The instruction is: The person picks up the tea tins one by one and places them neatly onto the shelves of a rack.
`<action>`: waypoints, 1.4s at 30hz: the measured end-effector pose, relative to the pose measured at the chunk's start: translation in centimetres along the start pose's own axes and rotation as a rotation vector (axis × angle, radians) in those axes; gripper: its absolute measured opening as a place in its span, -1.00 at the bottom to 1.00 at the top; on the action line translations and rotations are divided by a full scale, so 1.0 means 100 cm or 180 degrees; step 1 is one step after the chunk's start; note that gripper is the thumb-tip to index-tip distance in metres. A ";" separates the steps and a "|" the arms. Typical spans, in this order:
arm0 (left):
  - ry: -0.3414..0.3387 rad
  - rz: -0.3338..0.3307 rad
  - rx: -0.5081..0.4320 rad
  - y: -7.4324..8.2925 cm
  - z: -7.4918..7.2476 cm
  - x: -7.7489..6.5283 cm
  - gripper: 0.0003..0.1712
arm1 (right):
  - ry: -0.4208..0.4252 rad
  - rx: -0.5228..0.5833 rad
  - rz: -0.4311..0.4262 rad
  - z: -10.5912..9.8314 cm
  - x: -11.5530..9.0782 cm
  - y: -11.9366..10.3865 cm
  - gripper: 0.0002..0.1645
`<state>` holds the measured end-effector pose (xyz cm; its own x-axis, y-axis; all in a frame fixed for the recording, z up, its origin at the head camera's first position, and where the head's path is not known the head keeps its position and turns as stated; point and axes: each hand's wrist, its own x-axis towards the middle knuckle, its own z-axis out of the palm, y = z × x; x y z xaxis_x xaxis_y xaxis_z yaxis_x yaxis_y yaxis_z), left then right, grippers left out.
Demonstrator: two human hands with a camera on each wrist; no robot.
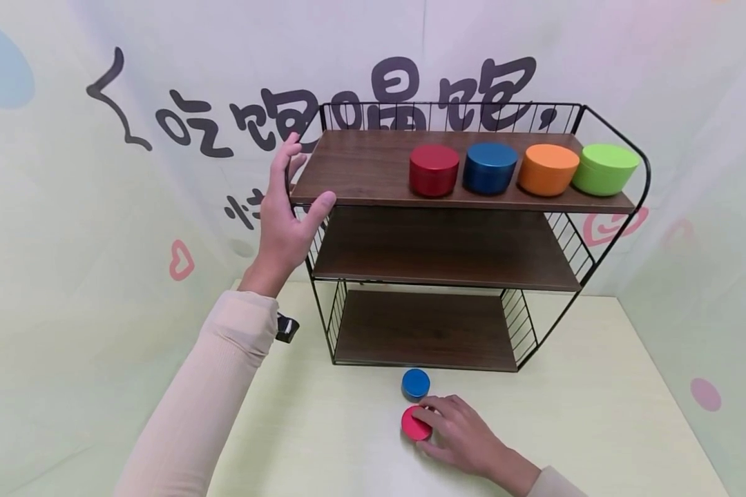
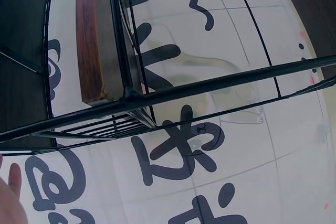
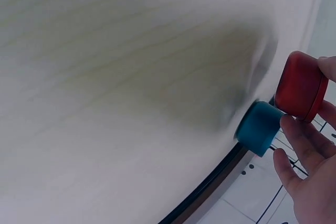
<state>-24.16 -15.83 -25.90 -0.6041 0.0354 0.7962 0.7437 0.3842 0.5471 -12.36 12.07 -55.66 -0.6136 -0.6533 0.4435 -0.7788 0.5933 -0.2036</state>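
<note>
At the upper left corner of a three-tier shelf rack (image 1: 360,166), my left hand (image 1: 286,214) grips the side, with the thumb at the top board's front edge and the fingers around the black wire frame. Only a small part of that hand shows in the left wrist view. Low in the head view, my right hand (image 1: 463,435) pinches a small round red tin (image 1: 415,424) between thumb and fingers. A small blue tin (image 1: 416,384) stands just beyond it, in front of the bottom board. In the right wrist view the fingertips lie close to the blue tin (image 3: 259,128).
On the top board's right half stand a larger dark red tin (image 1: 434,170), a blue tin (image 1: 490,168), an orange tin (image 1: 548,170) and a green tin (image 1: 606,170). A small black object (image 1: 287,328) lies left of the rack on the pale table (image 1: 572,414). A printed curtain (image 1: 161,62) hangs behind.
</note>
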 end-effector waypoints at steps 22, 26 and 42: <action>-0.0015 -0.0006 0.0030 -0.002 0.000 0.000 -0.25 | 0.0093 -0.0049 -0.0475 -0.033 0.022 -0.002 -0.37; -0.0009 0.0014 0.0013 -0.001 0.000 0.000 -0.25 | 0.0119 -0.0048 -0.0569 -0.042 0.027 -0.001 -0.40; -0.0016 0.0007 0.0075 0.001 -0.002 0.000 -0.25 | 0.0234 -0.0277 -0.0921 -0.069 0.049 -0.004 -0.36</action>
<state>-24.05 -15.98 -25.87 -0.6039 0.0410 0.7960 0.7381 0.4057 0.5391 -14.13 11.93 -47.37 -0.3544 -0.7671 0.5348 -0.9039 0.4276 0.0144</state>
